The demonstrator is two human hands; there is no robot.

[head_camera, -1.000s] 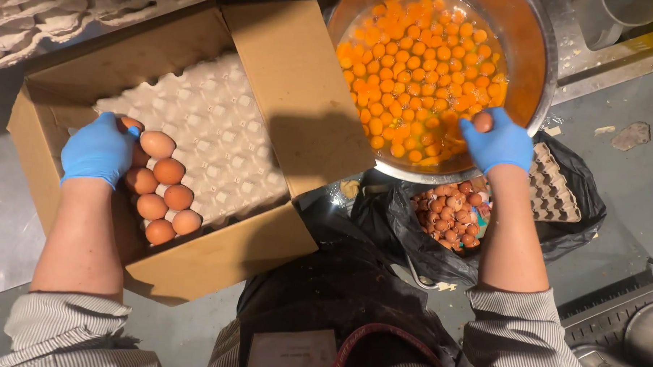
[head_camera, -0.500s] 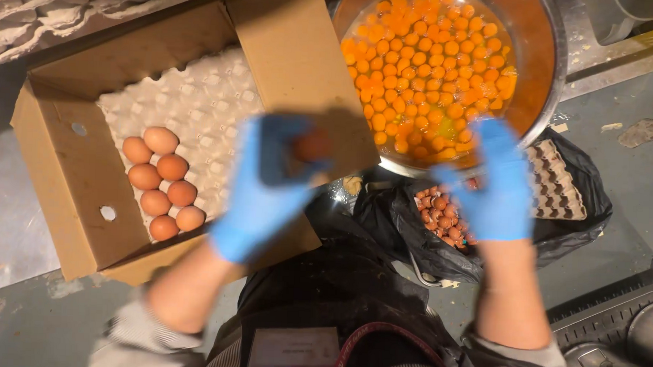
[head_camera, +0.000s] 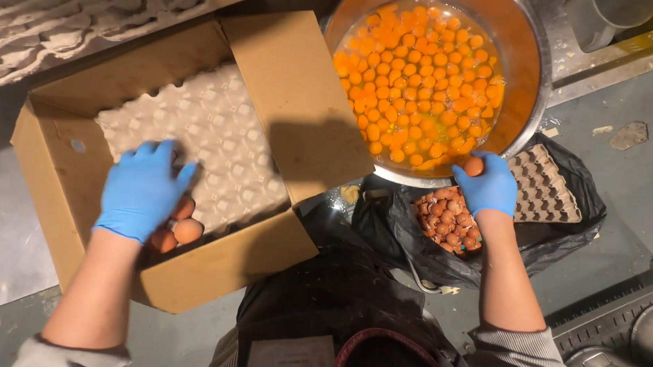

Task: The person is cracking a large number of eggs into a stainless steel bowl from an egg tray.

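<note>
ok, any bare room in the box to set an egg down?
Yes: the tray cups between the left hand and the flap sit bare. Crowded under that hand, where eggs cluster. The right hand holds an egg at the bowl rim.

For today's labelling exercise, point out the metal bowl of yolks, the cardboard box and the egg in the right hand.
metal bowl [head_camera: 528, 46]: head view, bare inner wall at right.
cardboard box [head_camera: 300, 103]: head view, open right flap.
egg [head_camera: 474, 166]: head view, shell showing between fingers of the right hand [head_camera: 488, 185].
</note>
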